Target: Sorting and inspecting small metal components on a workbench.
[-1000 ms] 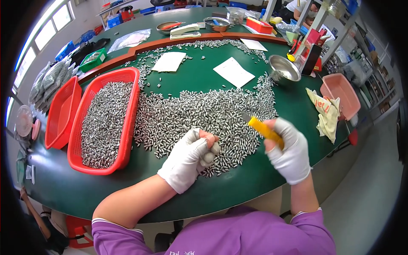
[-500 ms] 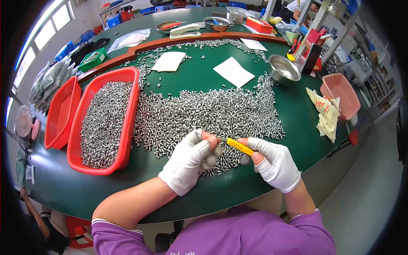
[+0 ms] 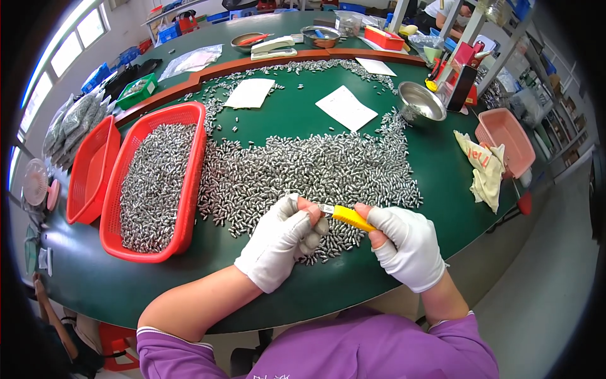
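Pinching a small metal piece (image 3: 320, 209) in the closed, gloved left hand (image 3: 282, 242) above the heap of metal pieces (image 3: 303, 170) on the green table (image 3: 442, 164), the right hand (image 3: 407, 246) clamps a yellow knife (image 3: 351, 218) against it — one slip could nick those left fingers.
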A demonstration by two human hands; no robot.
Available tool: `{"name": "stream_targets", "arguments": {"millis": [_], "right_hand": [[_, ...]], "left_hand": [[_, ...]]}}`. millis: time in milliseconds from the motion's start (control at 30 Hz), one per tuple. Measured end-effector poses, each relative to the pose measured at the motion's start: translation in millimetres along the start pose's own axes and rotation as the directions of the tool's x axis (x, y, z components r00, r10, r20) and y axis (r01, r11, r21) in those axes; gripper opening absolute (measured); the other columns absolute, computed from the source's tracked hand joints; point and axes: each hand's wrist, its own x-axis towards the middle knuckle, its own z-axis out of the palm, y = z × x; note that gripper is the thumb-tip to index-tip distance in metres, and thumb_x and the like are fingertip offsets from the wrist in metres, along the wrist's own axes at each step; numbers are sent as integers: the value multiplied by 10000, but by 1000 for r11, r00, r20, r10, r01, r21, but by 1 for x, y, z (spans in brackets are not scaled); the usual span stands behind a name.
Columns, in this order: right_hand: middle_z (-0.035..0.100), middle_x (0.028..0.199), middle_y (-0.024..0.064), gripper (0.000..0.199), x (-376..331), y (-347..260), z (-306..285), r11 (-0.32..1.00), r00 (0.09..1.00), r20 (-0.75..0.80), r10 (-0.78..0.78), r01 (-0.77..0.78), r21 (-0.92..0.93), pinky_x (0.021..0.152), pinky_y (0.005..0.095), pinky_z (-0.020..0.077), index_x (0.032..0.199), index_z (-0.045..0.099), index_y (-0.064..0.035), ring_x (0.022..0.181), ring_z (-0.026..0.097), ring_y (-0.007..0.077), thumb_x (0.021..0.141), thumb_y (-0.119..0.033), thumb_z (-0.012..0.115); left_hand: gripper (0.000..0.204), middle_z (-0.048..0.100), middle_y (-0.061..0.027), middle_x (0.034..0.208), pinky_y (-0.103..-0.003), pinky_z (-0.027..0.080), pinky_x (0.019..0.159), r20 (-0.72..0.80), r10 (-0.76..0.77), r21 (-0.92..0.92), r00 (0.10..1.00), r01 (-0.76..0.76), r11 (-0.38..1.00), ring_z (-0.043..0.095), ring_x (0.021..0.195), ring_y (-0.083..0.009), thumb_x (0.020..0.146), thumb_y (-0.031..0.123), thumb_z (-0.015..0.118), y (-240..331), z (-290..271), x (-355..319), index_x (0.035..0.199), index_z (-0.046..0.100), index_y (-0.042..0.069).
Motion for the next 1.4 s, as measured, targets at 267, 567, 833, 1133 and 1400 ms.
{"name": "stream_targets", "arguments": {"millis": [267, 567, 833, 1133, 1400], "right_hand": [[659, 830, 103, 297, -1, 7, 3, 995, 965, -246, -88, 73, -71, 597, 347, 511, 1136, 674, -52, 666, 633, 267, 840, -30, 667], [642, 761, 81, 263, -4, 1, -2, 986, 999, 1, 50, -50, 161, 583, 268, 469, 1134, 661, 16, 608, 586, 164, 935, -147, 607], [630, 741, 88, 242, -4, 1, 2, 990, 999, -37, 23, -18, 141, 564, 276, 464, 1120, 670, 8, 589, 583, 173, 911, -98, 613], [647, 790, 83, 262, -2, 3, 3, 998, 995, -76, -66, 66, -6, 602, 314, 486, 1112, 679, -30, 652, 607, 229, 853, -61, 657], [647, 899, 48, 336, -2, 11, 6, 980, 948, -262, -179, 150, -129, 626, 333, 488, 1116, 685, -111, 732, 606, 235, 788, -53, 729]], "left_hand": [[169, 586, 0, 819, -196, 406, 581, -5, -38, -54, 999, 38, 998, 480, 641, -60, 962, 240, 605, -2, 3, 0, 988, 520, 96], [163, 593, -14, 814, -198, 400, 563, -33, -15, -37, 999, 13, 999, 478, 626, -63, 959, 234, 606, -2, 3, 1, 981, 515, 101], [169, 592, -19, 818, -199, 392, 566, -34, 3, 8, 999, -2, 1000, 476, 628, -69, 960, 237, 606, -1, 4, 0, 977, 511, 98], [156, 594, -20, 838, -201, 404, 583, -28, 17, 8, 999, -17, 1000, 482, 649, -66, 954, 209, 616, -1, 1, -1, 982, 515, 93], [148, 592, -17, 831, -202, 410, 595, 47, -22, -135, 999, 28, 990, 482, 651, -68, 951, 209, 619, -2, 0, 0, 983, 519, 105]]}}
